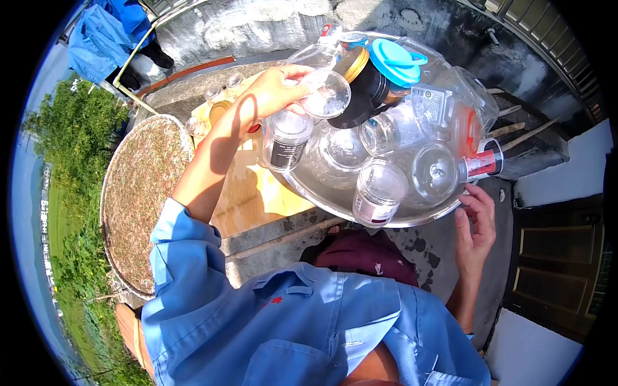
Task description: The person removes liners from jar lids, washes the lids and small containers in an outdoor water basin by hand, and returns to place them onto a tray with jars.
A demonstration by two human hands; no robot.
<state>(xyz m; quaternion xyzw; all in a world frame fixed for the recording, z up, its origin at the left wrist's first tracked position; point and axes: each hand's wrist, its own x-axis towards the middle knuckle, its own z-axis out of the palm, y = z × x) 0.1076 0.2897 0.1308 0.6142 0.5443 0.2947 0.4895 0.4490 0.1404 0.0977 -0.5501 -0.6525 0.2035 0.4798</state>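
Note:
In the head view, my left hand (283,89) is closed on the edge of a small clear plastic cup (330,96), held tilted above a large round metal tray (322,204). Just below it stands a clear jar with a black label (287,145). My right hand (475,222) is at the tray's right rim, fingers apart and slightly bent, holding nothing. Whether its fingertips touch the rim I cannot tell. Near that hand lie a clear round container (436,172) and a jar with a red-and-white label (484,162). Another clear jar (380,193) sits at the tray's front edge.
A blue-lidded container (396,62) and a black jar with a gold lid (354,67) stand farther back on the tray. Left of it are a yellowish board (257,193), small jars (212,93) and a wide round basket (145,199) of dried material. A concrete wall (257,29) runs behind.

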